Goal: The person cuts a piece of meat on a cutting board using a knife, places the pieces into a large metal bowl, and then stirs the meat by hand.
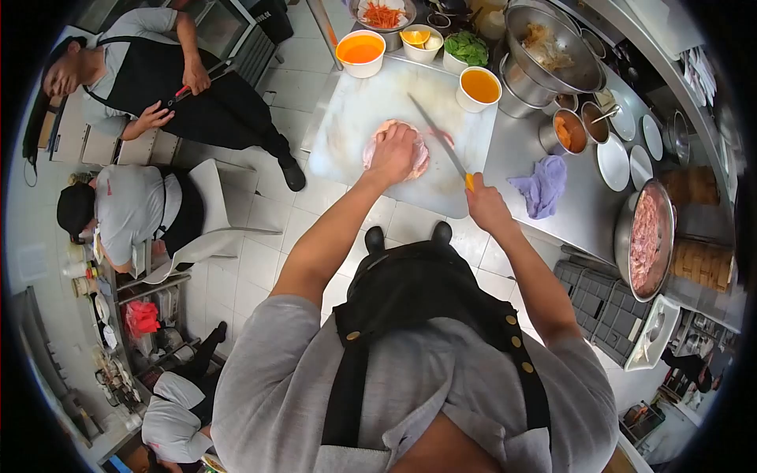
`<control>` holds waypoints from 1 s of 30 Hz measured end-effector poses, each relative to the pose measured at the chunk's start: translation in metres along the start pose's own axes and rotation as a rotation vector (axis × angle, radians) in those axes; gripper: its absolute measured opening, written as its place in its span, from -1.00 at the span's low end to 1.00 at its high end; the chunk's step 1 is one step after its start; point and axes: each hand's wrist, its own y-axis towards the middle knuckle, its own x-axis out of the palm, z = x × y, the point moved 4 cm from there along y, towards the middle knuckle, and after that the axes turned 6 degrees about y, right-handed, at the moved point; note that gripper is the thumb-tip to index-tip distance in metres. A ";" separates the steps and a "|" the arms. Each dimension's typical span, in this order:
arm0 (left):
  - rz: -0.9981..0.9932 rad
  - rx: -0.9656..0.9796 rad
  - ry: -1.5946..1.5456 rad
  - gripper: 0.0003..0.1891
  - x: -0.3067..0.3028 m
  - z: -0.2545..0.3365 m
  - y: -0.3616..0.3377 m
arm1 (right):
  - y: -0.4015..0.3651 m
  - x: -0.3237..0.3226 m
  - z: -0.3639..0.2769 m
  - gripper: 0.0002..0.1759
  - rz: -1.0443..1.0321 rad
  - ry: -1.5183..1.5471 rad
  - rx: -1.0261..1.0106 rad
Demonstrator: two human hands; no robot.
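My left hand presses down with bent fingers on a piece of raw chicken, pale pink with skin showing around the hand. The chicken lies on a white cutting board. In my right hand is a long knife with a yellow handle. Its blade slants up and left over the board, apart from the chicken. Close to the blade's right side lies a small reddish scrap of meat.
Bowls of orange liquid and green leaves line the board's far edge. At right are a purple cloth, white plates and a metal bowl of raw meat. Co-workers, one standing, are at left.
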 end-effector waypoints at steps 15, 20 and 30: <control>0.079 0.010 0.082 -0.65 -0.011 0.007 -0.003 | 0.018 0.031 -0.014 -0.64 0.139 0.057 -0.071; 0.138 -0.002 0.084 -0.68 -0.006 0.001 -0.005 | -0.027 0.013 -0.007 -0.63 0.232 0.086 0.022; -0.040 -0.019 0.089 -0.62 -0.015 0.011 0.005 | -0.078 0.020 -0.050 -0.57 -0.013 0.150 0.133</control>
